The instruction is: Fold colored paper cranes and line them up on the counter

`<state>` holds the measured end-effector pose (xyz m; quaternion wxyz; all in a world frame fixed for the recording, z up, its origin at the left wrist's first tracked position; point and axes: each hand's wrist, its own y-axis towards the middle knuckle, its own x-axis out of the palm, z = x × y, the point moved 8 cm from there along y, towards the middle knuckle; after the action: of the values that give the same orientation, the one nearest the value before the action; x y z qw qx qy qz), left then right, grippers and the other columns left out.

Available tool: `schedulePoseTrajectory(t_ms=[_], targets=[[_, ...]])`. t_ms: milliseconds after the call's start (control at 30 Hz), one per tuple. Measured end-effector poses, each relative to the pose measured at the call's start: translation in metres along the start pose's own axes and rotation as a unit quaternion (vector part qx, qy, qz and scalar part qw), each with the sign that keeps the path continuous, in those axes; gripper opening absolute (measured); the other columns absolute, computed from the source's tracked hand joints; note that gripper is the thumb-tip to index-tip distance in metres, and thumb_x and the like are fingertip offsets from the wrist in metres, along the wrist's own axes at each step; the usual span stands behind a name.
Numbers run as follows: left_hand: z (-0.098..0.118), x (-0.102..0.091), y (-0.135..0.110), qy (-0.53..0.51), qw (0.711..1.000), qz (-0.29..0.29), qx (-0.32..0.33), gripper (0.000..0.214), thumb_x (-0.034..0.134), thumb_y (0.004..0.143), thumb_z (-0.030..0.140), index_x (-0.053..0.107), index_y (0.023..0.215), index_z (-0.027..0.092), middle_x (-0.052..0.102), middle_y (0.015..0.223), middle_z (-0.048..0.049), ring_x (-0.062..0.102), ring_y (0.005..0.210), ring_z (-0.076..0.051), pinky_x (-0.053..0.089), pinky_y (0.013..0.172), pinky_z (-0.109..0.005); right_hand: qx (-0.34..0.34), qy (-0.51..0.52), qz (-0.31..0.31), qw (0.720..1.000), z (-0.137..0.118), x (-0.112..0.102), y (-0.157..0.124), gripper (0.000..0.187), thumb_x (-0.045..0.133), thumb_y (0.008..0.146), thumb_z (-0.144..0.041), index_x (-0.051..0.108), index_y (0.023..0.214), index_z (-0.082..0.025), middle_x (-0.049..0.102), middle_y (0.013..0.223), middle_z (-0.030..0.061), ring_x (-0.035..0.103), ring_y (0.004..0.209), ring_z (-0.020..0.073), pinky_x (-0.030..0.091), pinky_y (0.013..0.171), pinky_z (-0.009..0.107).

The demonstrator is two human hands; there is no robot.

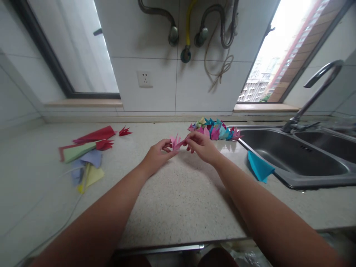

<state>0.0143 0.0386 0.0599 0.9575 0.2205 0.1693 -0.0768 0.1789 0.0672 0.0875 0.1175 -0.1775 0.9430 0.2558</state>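
A small pink folded-paper flower with pointed petals is held just above the countertop between my two hands. My left hand pinches its left side and base between thumb and fingers. On its other side, my right hand is closed on the pink paper, thumb and index finger at its right end. Parts of the paper are hidden behind my fingers. Just beyond my right hand lies a cluster of folded paper flowers in pink, blue and yellow, close to the sink.
Red folded paper, green, lilac and yellow pieces and a small red folded flower lie on the left. Blue paper rests by the steel sink with its faucet. Thin cables cross the counter's left side.
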Motion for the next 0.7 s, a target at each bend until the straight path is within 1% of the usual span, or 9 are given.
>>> schedulePoseTrajectory(t_ms=[100,200,233,300,367,433,500,567,700], targets=[[0.004,-0.003,0.0,0.01,1.0,0.012,0.014,0.03,0.067,0.084,0.036,0.067,0.109,0.019,0.071,0.105,-0.0077,0.065,0.093,-0.02,0.05,0.082,-0.033,0.007,0.011,-0.024,1.0,0.003,0.015,-0.001,0.02,0.059,0.089,-0.04,0.056,0.09,-0.02,0.065,0.081,0.0021,0.06,0.063,0.0125,0.048,0.052,0.026],[0.005,-0.005,0.0,0.021,1.0,0.019,0.006,0.027,0.064,0.086,0.035,0.069,0.107,0.02,0.072,0.102,-0.0067,0.065,0.091,-0.02,0.05,0.077,-0.031,0.0,-0.011,-0.008,1.0,0.003,0.014,-0.001,0.021,0.062,0.087,-0.039,0.056,0.097,-0.021,0.063,0.084,0.002,0.058,0.064,0.0122,0.048,0.053,0.026],[0.005,-0.004,0.0,0.025,1.0,0.018,0.004,0.028,0.064,0.086,0.036,0.07,0.107,0.02,0.073,0.101,-0.0065,0.065,0.09,-0.02,0.049,0.075,-0.031,-0.008,-0.023,0.006,1.0,0.002,0.012,-0.002,0.026,0.065,0.085,-0.04,0.056,0.101,-0.021,0.062,0.088,0.0025,0.057,0.065,0.0122,0.048,0.054,0.026],[0.006,-0.003,-0.001,0.035,0.999,0.01,0.006,0.028,0.063,0.086,0.037,0.072,0.106,0.021,0.073,0.099,-0.006,0.065,0.088,-0.02,0.048,0.072,-0.03,-0.021,-0.042,0.024,0.999,0.0,0.01,-0.002,0.042,0.073,0.078,-0.039,0.055,0.112,-0.023,0.061,0.101,0.0047,0.058,0.073,0.0131,0.05,0.059,0.027],[0.007,0.0,-0.002,0.048,0.999,-0.003,0.012,0.027,0.062,0.087,0.037,0.073,0.105,0.021,0.074,0.097,-0.0057,0.065,0.087,-0.02,0.048,0.071,-0.03,-0.02,-0.046,0.007,0.999,0.0,0.014,-0.003,0.052,0.078,0.073,-0.037,0.056,0.118,-0.023,0.062,0.108,0.0061,0.06,0.082,0.0151,0.052,0.068,0.029],[0.008,0.002,-0.003,0.059,0.998,-0.017,0.012,0.026,0.062,0.087,0.036,0.075,0.103,0.021,0.075,0.096,-0.0058,0.065,0.086,-0.02,0.048,0.071,-0.031,-0.001,-0.041,-0.042,0.998,0.002,0.022,-0.003,0.04,0.077,0.075,-0.037,0.064,0.109,-0.022,0.066,0.1,0.0057,0.061,0.085,0.0167,0.052,0.075,0.032],[0.007,0.003,-0.003,0.063,0.998,-0.027,0.002,0.026,0.062,0.086,0.037,0.076,0.101,0.021,0.075,0.095,-0.0058,0.065,0.085,-0.02,0.048,0.071,-0.031,0.019,-0.034,-0.072,0.997,0.004,0.028,-0.004,0.022,0.072,0.079,-0.039,0.069,0.09,-0.019,0.069,0.086,0.005,0.062,0.08,0.017,0.051,0.074,0.032],[0.005,0.004,-0.003,0.058,0.998,-0.025,-0.014,0.027,0.064,0.084,0.04,0.077,0.098,0.021,0.075,0.092,-0.0056,0.065,0.082,-0.02,0.047,0.072,-0.031,0.034,-0.025,-0.072,0.997,0.004,0.028,-0.003,0.022,0.07,0.081,-0.04,0.069,0.079,-0.018,0.071,0.079,0.0052,0.062,0.075,0.0165,0.05,0.071,0.032],[-0.001,0.004,-0.003,0.021,0.998,-0.018,-0.057,0.03,0.068,0.08,0.046,0.077,0.09,0.019,0.073,0.082,-0.0048,0.061,0.073,-0.018,0.045,0.067,-0.03,0.056,0.035,-0.069,0.995,0.002,0.029,-0.003,0.022,0.07,0.08,-0.039,0.069,0.078,-0.017,0.072,0.078,0.0059,0.062,0.071,0.0154,0.05,0.069,0.031]])
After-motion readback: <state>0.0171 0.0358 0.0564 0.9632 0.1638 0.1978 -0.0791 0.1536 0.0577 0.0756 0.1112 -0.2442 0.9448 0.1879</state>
